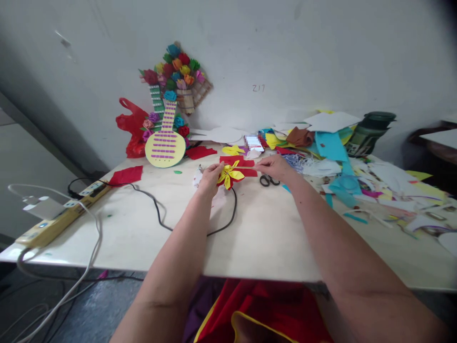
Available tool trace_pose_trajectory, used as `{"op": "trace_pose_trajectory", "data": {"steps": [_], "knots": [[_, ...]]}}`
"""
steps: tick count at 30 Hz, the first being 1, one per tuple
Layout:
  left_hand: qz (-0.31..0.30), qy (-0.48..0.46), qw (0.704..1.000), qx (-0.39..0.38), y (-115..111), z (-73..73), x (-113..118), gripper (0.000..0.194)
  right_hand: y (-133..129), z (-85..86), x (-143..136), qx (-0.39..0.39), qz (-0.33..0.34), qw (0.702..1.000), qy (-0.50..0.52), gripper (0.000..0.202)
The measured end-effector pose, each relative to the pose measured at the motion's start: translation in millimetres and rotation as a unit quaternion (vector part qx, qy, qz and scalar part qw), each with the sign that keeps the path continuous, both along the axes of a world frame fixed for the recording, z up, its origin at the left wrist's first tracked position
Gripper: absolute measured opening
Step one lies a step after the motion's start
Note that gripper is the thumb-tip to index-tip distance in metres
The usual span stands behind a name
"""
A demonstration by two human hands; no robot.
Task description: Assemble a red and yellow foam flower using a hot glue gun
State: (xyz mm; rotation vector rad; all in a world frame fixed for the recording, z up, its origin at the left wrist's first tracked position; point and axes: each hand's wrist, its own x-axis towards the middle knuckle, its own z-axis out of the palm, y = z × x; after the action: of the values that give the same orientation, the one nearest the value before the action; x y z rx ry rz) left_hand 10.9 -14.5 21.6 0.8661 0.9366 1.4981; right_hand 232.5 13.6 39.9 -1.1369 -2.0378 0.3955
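My left hand [212, 177] is closed on the left side of a yellow paper flower [230, 175] with some red at its edges. To the right, my right hand [273, 166] pinches the end of a thin, pale strip [244, 167] that runs across to the flower. Red paper [252, 173] lies on the table behind the flower and strip. Black-handled scissors [264, 180] rest just below my right hand. A small whitish object, partly hidden, is beside my left hand.
Guitar-shaped craft [165, 148], paper flowers and a red bag [133, 125] stand at the back left. A power strip [64, 216] lies left, its black cable [157, 209] crossing the table [264, 247]. Paper scraps [332, 145] and a dark bottle [369, 136] crowd the right.
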Motion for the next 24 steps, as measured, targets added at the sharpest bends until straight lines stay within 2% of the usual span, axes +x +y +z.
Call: {"op": "trace_pose_trajectory", "data": {"steps": [5,10,19,24], "knots": [[-0.003,0.011,1.0,0.006,0,-1.5,0,0.031,-4,5.5,-6,0.021,-0.064,0.995,-0.078,0.019],[-0.002,0.014,1.0,0.003,2,-3.0,0,0.031,-8,8.6,-12,0.028,-0.09,0.987,-0.13,0.019],[0.003,0.033,0.999,0.008,4,-3.3,-1,0.03,-11,15.8,-27,0.016,-0.057,0.987,-0.147,0.016],[0.0,0.038,0.999,0.009,3,-1.2,-2,0.03,-7,21.5,-34,-0.009,-0.009,0.989,-0.144,0.019]]}}
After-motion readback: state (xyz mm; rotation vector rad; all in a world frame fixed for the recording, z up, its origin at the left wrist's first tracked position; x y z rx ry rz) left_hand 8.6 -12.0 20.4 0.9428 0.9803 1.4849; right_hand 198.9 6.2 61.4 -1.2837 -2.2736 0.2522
